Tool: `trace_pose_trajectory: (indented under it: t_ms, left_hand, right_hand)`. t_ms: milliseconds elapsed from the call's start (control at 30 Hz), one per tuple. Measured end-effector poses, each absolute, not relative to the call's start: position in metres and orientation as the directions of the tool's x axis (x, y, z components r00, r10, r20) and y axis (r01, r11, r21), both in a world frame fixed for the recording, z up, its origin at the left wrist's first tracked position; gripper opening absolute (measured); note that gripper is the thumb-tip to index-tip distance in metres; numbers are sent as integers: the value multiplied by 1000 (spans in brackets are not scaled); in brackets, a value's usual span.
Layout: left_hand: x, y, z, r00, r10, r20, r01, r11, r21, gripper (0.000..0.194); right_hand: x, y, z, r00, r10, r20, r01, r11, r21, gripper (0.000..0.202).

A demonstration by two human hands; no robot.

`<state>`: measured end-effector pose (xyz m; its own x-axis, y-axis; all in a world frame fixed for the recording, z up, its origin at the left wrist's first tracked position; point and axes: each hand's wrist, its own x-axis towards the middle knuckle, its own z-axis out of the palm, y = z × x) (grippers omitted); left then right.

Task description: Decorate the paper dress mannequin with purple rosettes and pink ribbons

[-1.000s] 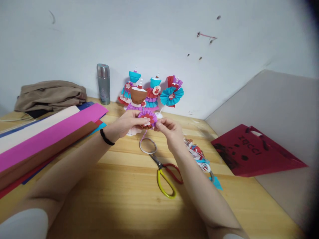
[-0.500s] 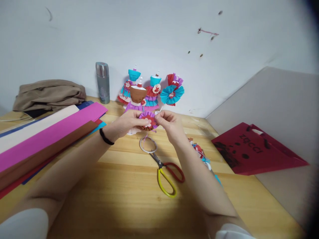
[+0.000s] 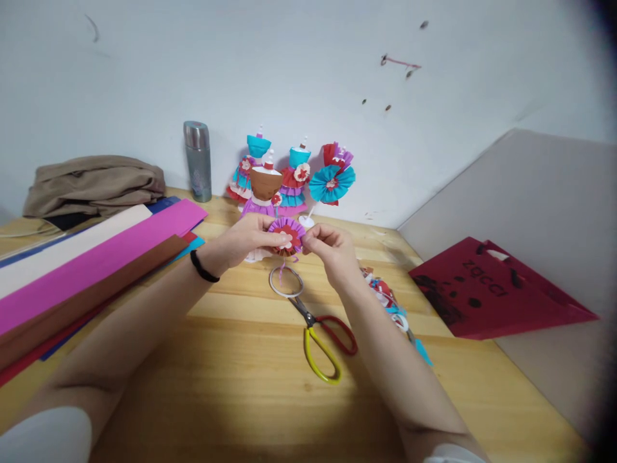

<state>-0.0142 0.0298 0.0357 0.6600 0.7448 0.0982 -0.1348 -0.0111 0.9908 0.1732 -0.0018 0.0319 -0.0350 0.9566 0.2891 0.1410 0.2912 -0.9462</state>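
Purple pleated paper edges a round rosette with a red and pale flower at its centre. My left hand grips it from the left, thumb across its front. At its right edge, my right hand pinches the purple rim between thumb and fingers. A thin purple strip dangles below, over a pale ring. Under the ring lie scissors with one red and one yellow handle. Just behind the hands stands a small dress figure with a brown top.
More paper dress figures and a blue fan flower stand by the wall, near a flask. Coloured paper sheets and brown cloth lie left. Paper scraps and a red bag are right.
My right hand has shifted slightly right and down, and more of the rosette's purple rim shows. A white round base behind it is now in view. My left hand has barely moved.
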Motion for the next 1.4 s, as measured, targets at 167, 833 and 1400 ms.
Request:
trace_pose_trajectory:
  t_ms: [167, 833, 1400]
  left_hand:
    - [-15, 28, 38, 645, 758, 94, -96, -42, 995, 18]
    - [-16, 38, 35, 567, 815, 119, -366, 120, 923, 20]
    - [-23, 36, 40, 536, 835, 125, -421, 136, 897, 15]
  right_hand:
    - [171, 6, 38, -63, 945, 321, 121, 327, -937, 17]
    - [224, -109, -15, -177, 934, -309, 964, 101, -248, 62]
    - [232, -114, -23, -235, 948, -215, 946, 172, -276, 41]
